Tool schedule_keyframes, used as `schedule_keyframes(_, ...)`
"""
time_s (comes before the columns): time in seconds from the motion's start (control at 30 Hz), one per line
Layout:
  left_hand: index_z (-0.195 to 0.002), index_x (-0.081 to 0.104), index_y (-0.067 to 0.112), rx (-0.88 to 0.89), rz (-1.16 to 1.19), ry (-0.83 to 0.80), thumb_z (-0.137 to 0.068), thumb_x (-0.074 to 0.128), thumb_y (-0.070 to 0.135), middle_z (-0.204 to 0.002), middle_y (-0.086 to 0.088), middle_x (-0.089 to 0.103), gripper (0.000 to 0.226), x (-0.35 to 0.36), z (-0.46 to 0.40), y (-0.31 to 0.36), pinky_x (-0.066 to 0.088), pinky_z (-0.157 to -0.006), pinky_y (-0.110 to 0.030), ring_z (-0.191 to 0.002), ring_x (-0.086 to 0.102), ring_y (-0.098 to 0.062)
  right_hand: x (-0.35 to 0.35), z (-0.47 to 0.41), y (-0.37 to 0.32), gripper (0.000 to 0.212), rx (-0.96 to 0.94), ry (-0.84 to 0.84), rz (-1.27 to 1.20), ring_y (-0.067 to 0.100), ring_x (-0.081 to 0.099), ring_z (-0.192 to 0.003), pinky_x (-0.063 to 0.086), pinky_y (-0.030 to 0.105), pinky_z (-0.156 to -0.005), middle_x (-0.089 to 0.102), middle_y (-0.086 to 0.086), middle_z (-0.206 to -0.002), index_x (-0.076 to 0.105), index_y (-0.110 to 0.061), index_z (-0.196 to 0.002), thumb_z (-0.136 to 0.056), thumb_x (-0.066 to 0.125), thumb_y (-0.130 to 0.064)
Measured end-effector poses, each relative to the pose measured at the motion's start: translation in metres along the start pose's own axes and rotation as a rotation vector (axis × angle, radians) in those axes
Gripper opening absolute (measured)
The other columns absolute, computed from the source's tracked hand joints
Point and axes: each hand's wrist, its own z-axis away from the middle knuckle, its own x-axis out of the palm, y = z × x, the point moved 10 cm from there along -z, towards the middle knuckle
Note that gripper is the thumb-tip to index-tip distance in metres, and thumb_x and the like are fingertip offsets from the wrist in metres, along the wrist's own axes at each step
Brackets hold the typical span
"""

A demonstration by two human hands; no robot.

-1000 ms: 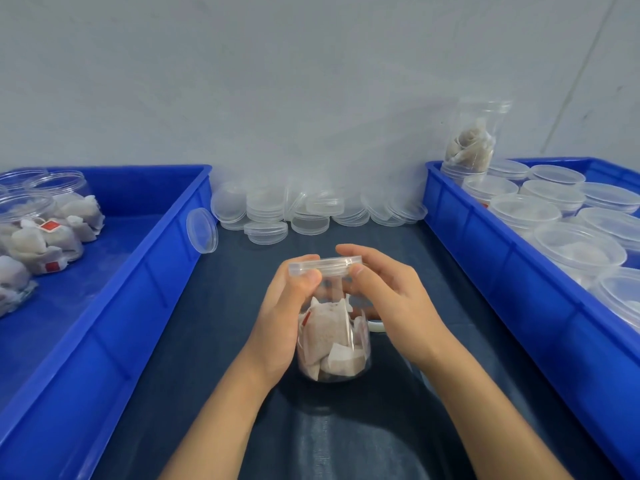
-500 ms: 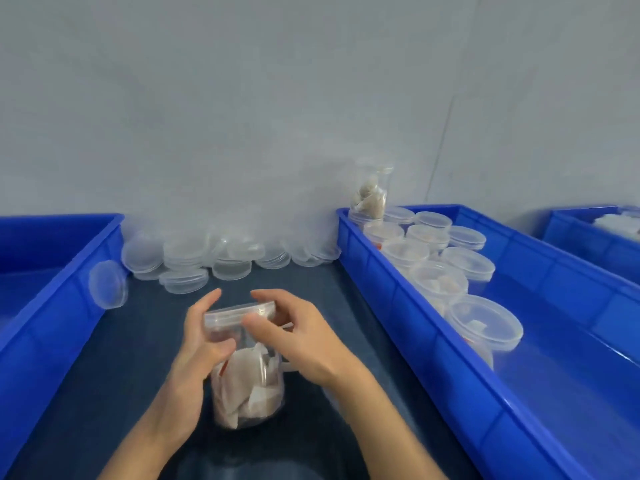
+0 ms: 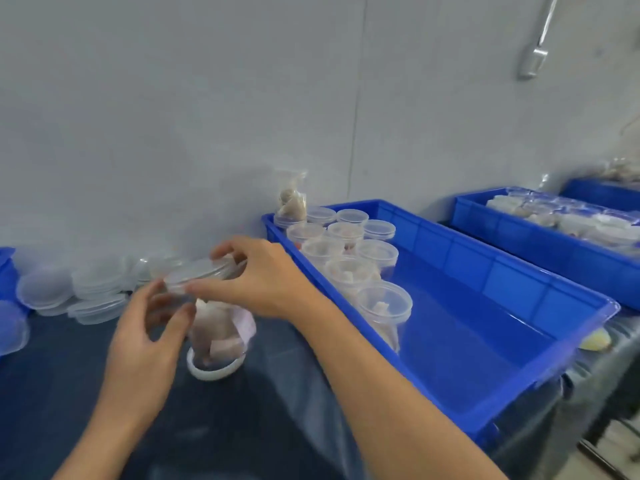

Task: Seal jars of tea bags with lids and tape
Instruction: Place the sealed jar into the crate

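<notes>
Presently the jar [image 3: 221,327] of tea bags stands between both hands, long axis tilted slightly, mouth upward, base in a white ring [image 3: 213,370] on the dark table [image 3: 242,427]. Right hand [image 3: 263,278] pinches the clear lid [image 3: 201,273] on its mouth. Left hand [image 3: 145,341] lies beside the jar wall, fingers curled; contact uncertain. Blue bin [image 3: 519,358] of lidded jars lies right of the right hand.

Right hand [image 3: 263,275] and left hand [image 3: 149,327] grip lidded jar [image 3: 218,327].

Blurred jar [image 3: 221,327] behind both hands, far bin [image 3: 547,237] contents smeared, left bin [image 3: 7,271] cut off.
</notes>
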Motion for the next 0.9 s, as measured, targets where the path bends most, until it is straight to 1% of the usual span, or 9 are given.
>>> schedule_keyframes(0.1, -0.137, 0.056, 0.049, 0.076, -0.023, -0.055, -0.084, 0.067, 0.059, -0.118, 0.016, 0.069, 0.054, 0.04, -0.014, 0.046, 0.058, -0.1, -0.053, -0.112, 0.068, -0.006, -0.058, 0.001, -0.007, 0.049, -0.018, 0.15, -0.003, 0.002, 0.064, -0.093, 0.056, 0.029, -0.086, 0.068, -0.015, -0.101, 0.068, -0.037, -0.111, -0.072, 0.084, -0.063)
schedule_keyframes(0.2, -0.149, 0.051, 0.03, 0.171, -0.019, -0.097, -0.101, 0.069, 0.034, -0.12, 0.009, 0.066, 0.051, 0.093, -0.032, 0.088, 0.061, -0.093, -0.046, -0.104, 0.07, -0.008, -0.124, 0.008, -0.007, 0.046, -0.014, 0.302, 0.003, 0.006, 0.067, -0.09, 0.058, 0.033, -0.086, 0.069, -0.012, -0.102, 0.069, -0.034, -0.113, -0.076, 0.082, -0.058)
schedule_keyframes(0.3, -0.15, 0.051, 0.034, 0.228, 0.022, -0.203, -0.102, 0.068, 0.026, -0.118, 0.003, 0.065, 0.052, 0.153, -0.037, 0.123, 0.061, -0.086, -0.035, -0.095, 0.071, -0.013, -0.184, 0.022, 0.004, 0.046, 0.021, 0.409, 0.049, 0.011, 0.068, -0.092, 0.058, 0.038, -0.089, 0.07, -0.008, -0.104, 0.069, -0.033, -0.114, -0.077, 0.081, -0.056)
schedule_keyframes(0.4, -0.147, 0.054, 0.034, 0.283, 0.013, -0.323, -0.101, 0.068, 0.022, -0.123, 0.004, 0.064, 0.05, 0.211, -0.031, 0.144, 0.053, -0.081, -0.01, -0.097, 0.066, 0.002, -0.228, 0.042, 0.032, 0.044, 0.083, 0.507, 0.06, 0.014, 0.07, -0.092, 0.059, 0.041, -0.091, 0.071, -0.004, -0.102, 0.069, -0.032, -0.114, -0.077, 0.08, -0.053)
schedule_keyframes(0.47, -0.144, 0.056, 0.033, 0.262, 0.008, -0.403, -0.099, 0.07, 0.02, -0.121, 0.007, 0.064, 0.049, 0.242, -0.025, 0.145, 0.052, -0.081, -0.009, -0.1, 0.064, 0.002, -0.245, 0.057, 0.055, 0.044, 0.122, 0.548, 0.074, 0.013, 0.069, -0.094, 0.058, 0.037, -0.089, 0.07, -0.005, -0.104, 0.068, -0.03, -0.116, -0.079, 0.08, -0.049)
schedule_keyframes(0.57, -0.138, 0.06, 0.029, 0.24, -0.002, -0.493, -0.095, 0.075, 0.014, -0.121, 0.009, 0.066, 0.048, 0.277, -0.015, 0.14, 0.053, -0.089, -0.02, -0.105, 0.065, -0.004, -0.26, 0.078, 0.088, 0.047, 0.178, 0.593, 0.095, 0.009, 0.066, -0.097, 0.053, 0.028, -0.082, 0.068, -0.008, -0.108, 0.065, -0.03, -0.119, -0.078, 0.076, -0.05)
schedule_keyframes(0.67, -0.135, 0.059, 0.027, 0.234, -0.04, -0.559, -0.094, 0.075, 0.013, -0.117, 0.013, 0.064, 0.046, 0.299, -0.006, 0.128, 0.052, -0.088, -0.02, -0.11, 0.063, -0.006, -0.26, 0.089, 0.117, 0.047, 0.232, 0.585, 0.104, 0.008, 0.064, -0.093, 0.049, 0.028, -0.075, 0.067, -0.009, -0.103, 0.063, -0.033, -0.115, -0.073, 0.071, -0.054)
schedule_keyframes(0.8, -0.132, 0.059, 0.026, 0.216, -0.17, -0.604, -0.092, 0.078, 0.017, -0.106, 0.019, 0.059, 0.045, 0.307, 0.0, 0.097, 0.042, -0.072, -0.009, -0.094, 0.058, 0.007, -0.241, 0.091, 0.151, 0.044, 0.31, 0.45, 0.115, 0.006, 0.063, -0.092, 0.047, 0.029, -0.067, 0.064, -0.013, -0.103, 0.059, -0.036, -0.108, -0.07, 0.073, -0.055)
schedule_keyframes(0.9, -0.131, 0.061, 0.026, 0.239, -0.313, -0.605, -0.09, 0.082, 0.025, -0.113, 0.008, 0.066, 0.046, 0.306, 0.004, 0.078, 0.044, -0.076, -0.015, -0.099, 0.062, -0.005, -0.223, 0.09, 0.173, 0.044, 0.38, 0.326, 0.121, 0.012, 0.062, -0.098, 0.051, 0.034, -0.073, 0.063, -0.008, -0.112, 0.057, -0.037, -0.107, -0.071, 0.077, -0.052)
